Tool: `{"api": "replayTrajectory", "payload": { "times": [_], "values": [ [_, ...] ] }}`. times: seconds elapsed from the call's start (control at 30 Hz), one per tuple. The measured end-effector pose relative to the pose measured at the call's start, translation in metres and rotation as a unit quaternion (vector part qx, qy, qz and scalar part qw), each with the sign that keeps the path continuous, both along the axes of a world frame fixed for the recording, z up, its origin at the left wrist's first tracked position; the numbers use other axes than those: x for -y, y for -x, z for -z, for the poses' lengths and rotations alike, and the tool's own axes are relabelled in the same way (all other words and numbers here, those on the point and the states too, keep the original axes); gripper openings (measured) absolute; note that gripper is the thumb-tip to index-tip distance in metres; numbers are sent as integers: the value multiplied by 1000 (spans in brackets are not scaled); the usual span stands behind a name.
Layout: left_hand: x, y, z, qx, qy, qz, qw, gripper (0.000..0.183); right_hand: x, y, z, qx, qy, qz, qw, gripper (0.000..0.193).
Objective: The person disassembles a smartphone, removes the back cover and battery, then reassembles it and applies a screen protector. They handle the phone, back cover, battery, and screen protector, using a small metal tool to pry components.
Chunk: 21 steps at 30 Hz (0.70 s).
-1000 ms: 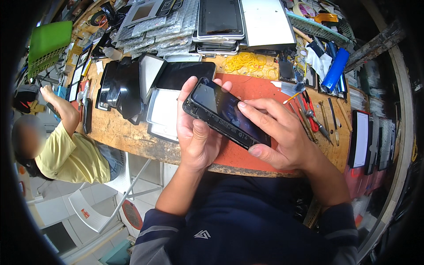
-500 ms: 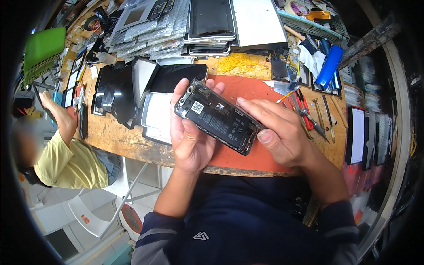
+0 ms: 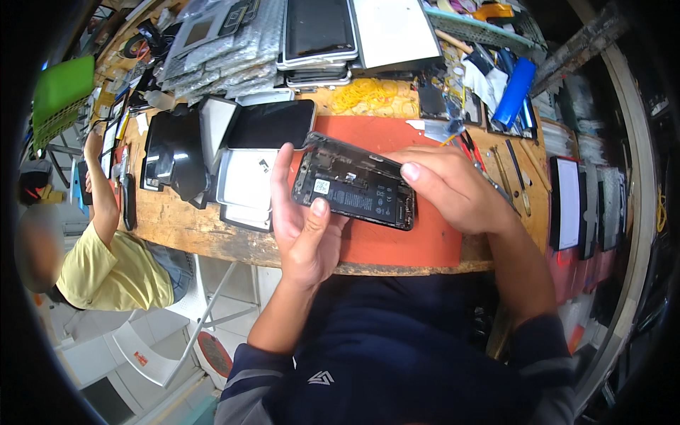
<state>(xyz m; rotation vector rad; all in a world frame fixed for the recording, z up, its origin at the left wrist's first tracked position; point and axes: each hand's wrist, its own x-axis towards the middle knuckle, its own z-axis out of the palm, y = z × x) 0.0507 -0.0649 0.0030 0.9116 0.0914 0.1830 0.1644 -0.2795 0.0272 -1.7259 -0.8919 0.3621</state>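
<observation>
Two hands work over a wooden workbench [image 3: 177, 227]; items listed largest to smallest.

1. Workbench: runs under and beyond both hands, edge just below the wrists.
2. Orange mat [image 3: 397, 241]: lies on the bench directly under both hands.
3. Stack of bagged screens and tablets [image 3: 283, 42]: far side of the bench, well beyond the fingertips.
4. Black screen panels [image 3: 205, 142]: left of the left hand, near it, approx. level w/ the fingers.
5. Opened phone [image 3: 358, 188]: held above the mat, between the two hands, internals facing up, black battery and small white label visible. Slightly tilted.
6. Left hand [image 3: 301, 219]: closed on the phone's left end, thumb on the lower edge, fingers behind.
7. Right hand [image 3: 453, 188]: closed on the phone's right end, thumb tip resting on the top edge.
8. Hand tools w/ red grips [image 3: 471, 149]: just beyond the right hand.
9. Yellow rubber bands [image 3: 372, 95]: beyond both hands.
</observation>
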Motion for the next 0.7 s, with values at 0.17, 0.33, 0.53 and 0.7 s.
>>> {"api": "replayTrajectory", "payload": {
  "times": [0.17,0.33,0.53,0.7],
  "values": [
    [9,31,-1,-68,-87,-38,993,90,9,-5,-1,-64,62,-63,994,40],
    [-2,51,-2,-119,-205,-45,971,92,9,-5,3,-83,71,-69,992,40],
    [-26,73,-12,-164,-459,-64,871,57,9,-8,2,-89,79,-94,988,41],
    [-50,57,-18,-89,-603,-124,783,34,8,-6,2,-103,89,-80,987,40]
  ]
}}
